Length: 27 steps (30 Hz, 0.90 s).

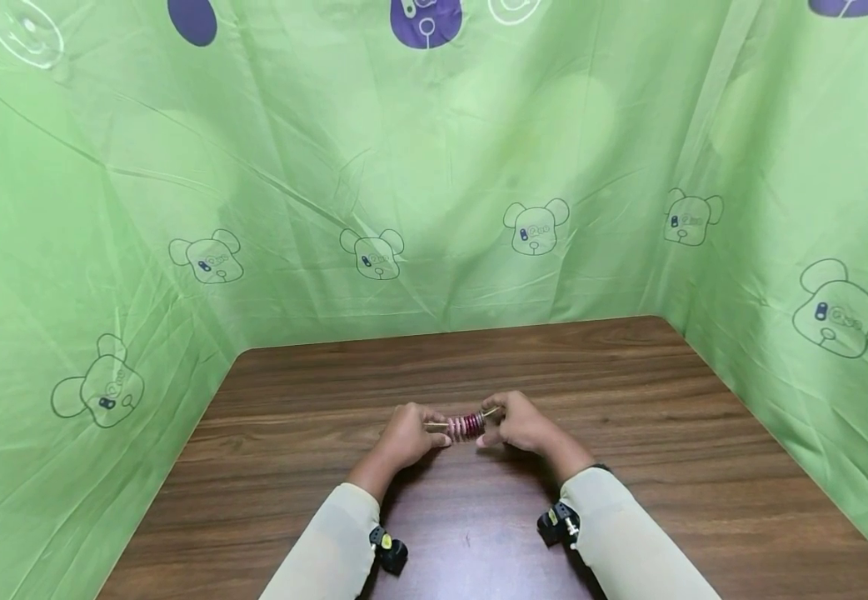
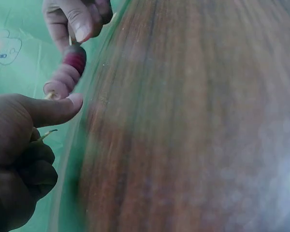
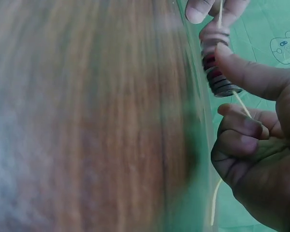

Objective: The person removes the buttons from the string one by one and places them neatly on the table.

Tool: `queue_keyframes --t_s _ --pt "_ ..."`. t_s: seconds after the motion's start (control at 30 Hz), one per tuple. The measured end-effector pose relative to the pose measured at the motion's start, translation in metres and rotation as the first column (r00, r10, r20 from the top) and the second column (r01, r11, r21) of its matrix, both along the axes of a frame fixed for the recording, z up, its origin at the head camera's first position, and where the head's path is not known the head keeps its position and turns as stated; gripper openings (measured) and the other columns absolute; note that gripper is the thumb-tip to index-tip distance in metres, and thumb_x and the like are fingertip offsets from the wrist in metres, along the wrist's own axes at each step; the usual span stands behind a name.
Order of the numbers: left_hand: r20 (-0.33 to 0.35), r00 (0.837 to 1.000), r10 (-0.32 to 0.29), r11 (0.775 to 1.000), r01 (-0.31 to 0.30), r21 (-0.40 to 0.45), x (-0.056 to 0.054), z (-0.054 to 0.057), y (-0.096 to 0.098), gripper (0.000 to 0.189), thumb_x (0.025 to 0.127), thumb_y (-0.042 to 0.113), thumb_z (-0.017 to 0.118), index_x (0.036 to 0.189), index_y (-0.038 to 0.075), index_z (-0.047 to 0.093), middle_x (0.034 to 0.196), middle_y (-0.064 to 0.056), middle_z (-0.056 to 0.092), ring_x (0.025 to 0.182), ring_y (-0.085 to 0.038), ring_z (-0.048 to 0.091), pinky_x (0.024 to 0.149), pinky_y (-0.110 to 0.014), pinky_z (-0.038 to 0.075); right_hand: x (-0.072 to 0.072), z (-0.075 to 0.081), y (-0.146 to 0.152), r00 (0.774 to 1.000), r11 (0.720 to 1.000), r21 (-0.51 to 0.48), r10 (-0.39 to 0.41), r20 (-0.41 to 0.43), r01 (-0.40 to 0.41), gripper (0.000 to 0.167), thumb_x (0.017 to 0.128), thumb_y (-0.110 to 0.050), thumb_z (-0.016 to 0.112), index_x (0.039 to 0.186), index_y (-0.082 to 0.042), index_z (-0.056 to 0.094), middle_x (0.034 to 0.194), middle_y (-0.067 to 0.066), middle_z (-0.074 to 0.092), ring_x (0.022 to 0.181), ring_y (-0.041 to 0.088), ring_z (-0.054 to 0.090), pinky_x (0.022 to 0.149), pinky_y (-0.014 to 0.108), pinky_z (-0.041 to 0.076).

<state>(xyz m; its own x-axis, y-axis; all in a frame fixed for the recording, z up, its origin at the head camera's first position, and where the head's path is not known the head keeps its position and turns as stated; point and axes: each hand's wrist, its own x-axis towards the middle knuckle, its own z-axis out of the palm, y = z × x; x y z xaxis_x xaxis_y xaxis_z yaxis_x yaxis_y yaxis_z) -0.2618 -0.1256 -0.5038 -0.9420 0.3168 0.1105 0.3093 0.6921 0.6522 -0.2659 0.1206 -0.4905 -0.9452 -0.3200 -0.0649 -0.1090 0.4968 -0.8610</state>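
Observation:
A row of small pink and dark red thread bobbins (image 1: 466,427) is strung side by side on a pale yellow cord (image 3: 241,104). The row hangs above the table between the two hands. My left hand (image 1: 407,435) grips the cord at the pale pink end, its thumb lying against the last bobbin in the left wrist view. At the darker end, my right hand (image 1: 518,421) holds the cord with curled fingers, thumb extended along the stack. A loose tail of the cord dangles below the right hand in the right wrist view.
The brown wood-grain table (image 1: 291,400) lies under both hands. Green sheeting (image 1: 449,167) printed with bear heads hangs behind it and along both sides. Small black cameras are strapped at the left wrist (image 1: 389,550) and right wrist (image 1: 558,525).

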Motion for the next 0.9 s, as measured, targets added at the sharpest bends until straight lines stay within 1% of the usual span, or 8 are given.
queue_keyframes --t_s 0.13,0.23,0.3,0.37,0.47,0.6,0.77,0.9 --pt "0.023 1.0 0.001 0.999 -0.002 0.048 0.001 0.005 0.0 0.016 0.088 0.019 0.092 0.099 0.008 0.088 0.105 -0.007 0.085 0.096 -0.016 0.074 0.08 -0.033 0.061 0.0 -0.001 -0.001 0.999 0.999 0.03 -0.016 -0.033 0.017 0.071 0.069 0.001 0.098 0.132 0.012 0.069 0.105 0.019 0.08 0.087 0.019 0.07 0.079 0.03 0.058" --pt "0.03 0.999 -0.013 0.994 0.01 0.111 0.002 0.01 0.002 0.014 0.089 0.02 0.091 0.094 0.007 0.088 0.099 -0.007 0.085 0.085 -0.009 0.067 0.073 -0.027 0.057 0.001 0.001 0.0 0.999 1.0 0.02 -0.011 -0.04 0.012 0.068 0.069 0.0 0.098 0.13 0.011 0.071 0.096 0.018 0.079 0.077 0.015 0.065 0.071 0.029 0.055" --pt "0.035 0.999 -0.025 0.989 0.02 0.147 0.002 0.014 0.004 0.015 0.09 0.022 0.091 0.093 0.008 0.088 0.097 -0.006 0.085 0.083 -0.006 0.065 0.072 -0.025 0.056 0.002 0.002 0.001 1.0 1.0 -0.026 0.001 -0.012 -0.001 0.067 0.071 0.001 0.097 0.131 0.011 0.071 0.093 0.019 0.077 0.071 0.014 0.063 0.065 0.028 0.054" --pt "0.032 0.999 -0.042 0.984 0.035 0.177 0.003 0.018 0.006 0.015 0.09 0.021 0.09 0.094 0.007 0.088 0.098 -0.007 0.085 0.086 -0.006 0.066 0.076 -0.026 0.057 0.003 0.003 0.002 0.999 0.996 -0.092 0.017 0.03 -0.014 0.066 0.072 0.003 0.094 0.133 0.013 0.069 0.09 0.019 0.075 0.066 0.013 0.062 0.061 0.028 0.053" --pt "0.04 0.998 -0.057 0.977 0.048 0.208 0.005 0.024 0.009 0.014 0.092 0.021 0.089 0.097 0.007 0.088 0.101 -0.007 0.086 0.093 -0.008 0.071 0.083 -0.028 0.059 0.006 0.005 0.003 0.994 0.981 -0.191 0.043 0.099 -0.023 0.069 0.075 0.006 0.092 0.137 0.015 0.064 0.089 0.019 0.075 0.064 0.015 0.067 0.059 0.032 0.058" --pt "0.051 0.996 -0.074 0.969 0.059 0.239 0.008 0.03 0.012 0.015 0.093 0.019 0.087 0.101 0.006 0.087 0.104 -0.009 0.086 0.102 -0.014 0.076 0.088 -0.028 0.06 0.007 0.005 0.001 0.986 0.963 -0.268 0.069 0.149 -0.027 0.072 0.075 0.006 0.092 0.14 0.016 0.061 0.095 0.02 0.075 0.073 0.015 0.071 0.067 0.032 0.063" --pt "0.064 0.993 -0.104 0.949 0.08 0.304 0.009 0.034 0.018 0.017 0.096 0.018 0.085 0.105 0.004 0.087 0.107 -0.01 0.085 0.104 -0.013 0.077 0.087 -0.022 0.059 0.006 0.002 -0.002 0.986 0.945 -0.325 0.083 0.143 -0.032 0.066 0.075 0.006 0.093 0.135 0.014 0.067 0.108 0.022 0.077 0.086 0.012 0.067 0.075 0.022 0.058" --pt "0.076 0.989 -0.13 0.932 0.096 0.35 0.009 0.038 0.023 0.017 0.096 0.014 0.084 0.107 0.001 0.086 0.108 -0.014 0.085 0.101 -0.01 0.076 0.084 -0.019 0.059 0.008 0.0 -0.004 0.981 0.908 -0.417 0.114 0.158 -0.038 0.058 0.077 0.009 0.09 0.131 0.014 0.068 0.11 0.02 0.078 0.092 0.013 0.07 0.08 0.021 0.06"
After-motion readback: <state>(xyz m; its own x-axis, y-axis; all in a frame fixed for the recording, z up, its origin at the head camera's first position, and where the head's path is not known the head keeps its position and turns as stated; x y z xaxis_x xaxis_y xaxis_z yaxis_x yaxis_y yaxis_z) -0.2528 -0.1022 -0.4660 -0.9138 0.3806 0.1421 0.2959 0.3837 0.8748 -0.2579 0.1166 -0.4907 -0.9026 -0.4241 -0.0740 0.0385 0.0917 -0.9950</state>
